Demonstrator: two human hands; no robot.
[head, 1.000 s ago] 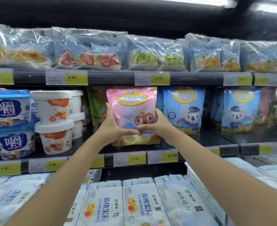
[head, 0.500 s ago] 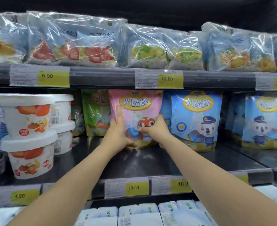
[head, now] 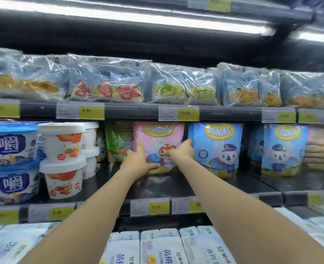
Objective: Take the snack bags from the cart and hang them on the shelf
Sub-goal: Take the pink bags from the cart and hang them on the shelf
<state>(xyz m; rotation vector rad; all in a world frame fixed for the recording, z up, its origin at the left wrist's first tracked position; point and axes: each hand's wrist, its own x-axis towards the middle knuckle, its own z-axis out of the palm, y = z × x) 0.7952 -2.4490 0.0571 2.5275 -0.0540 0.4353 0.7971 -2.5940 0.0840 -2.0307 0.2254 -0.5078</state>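
Pink snack bag (head: 157, 147) stood upright in the middle tier of the shelf (head: 176, 185), between a green bag (head: 117, 141) and a blue bag (head: 216, 147). Its top edge ran up behind the price rail (head: 130, 111).

Left hand (head: 138, 162) gripped the bag's lower left: thumb across the front, one finger laid up the face, the rest wrapped behind the edge. Right hand (head: 182, 151) pinched the right edge, fingers curled round the back beside the blue bag and thumb on the front.

Could not tell whether the hang hole was on a peg, because the rail hid it.

Judged risks:
- If the hands let go before the hole seats, the bag could slump or tip forward off the deck.
- The right fingers were wedged against the blue bag, so pulling them out could drag it askew.
- Smooth film held low on the bag means the top could fold over and miss the peg.
- Another person's hand (head: 321, 153) worked at the far right, well apart from the bag. Interference looked unlikely.
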